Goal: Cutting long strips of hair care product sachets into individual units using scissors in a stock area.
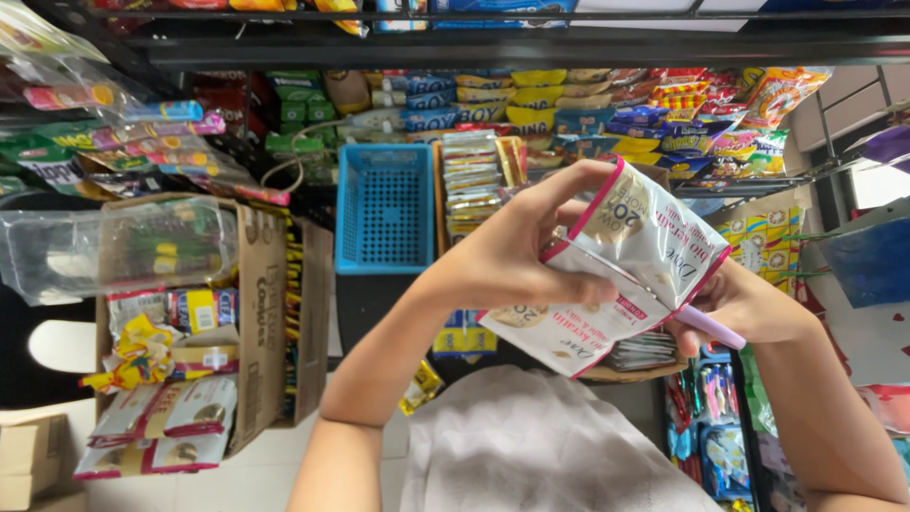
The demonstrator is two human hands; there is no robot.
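Observation:
My left hand [517, 251] grips a strip of white sachets with pink edges [616, 275], folded over, thumb on the lower sachet and fingers behind the upper one. My right hand [749, 303] sits under the strip's right side and holds a lilac pen-like stick [709, 326] that pokes out from beneath the sachets. Both forearms reach in from the bottom of the view, over a grey-clothed lap.
A blue plastic basket [384, 209] stands behind the hands, next to a box of stacked sachets [471, 180]. A cardboard box [261, 313] with packets sits at the left, with clear plastic bags [114, 246] on it. Shelves of colourful snack packs [569, 104] fill the back.

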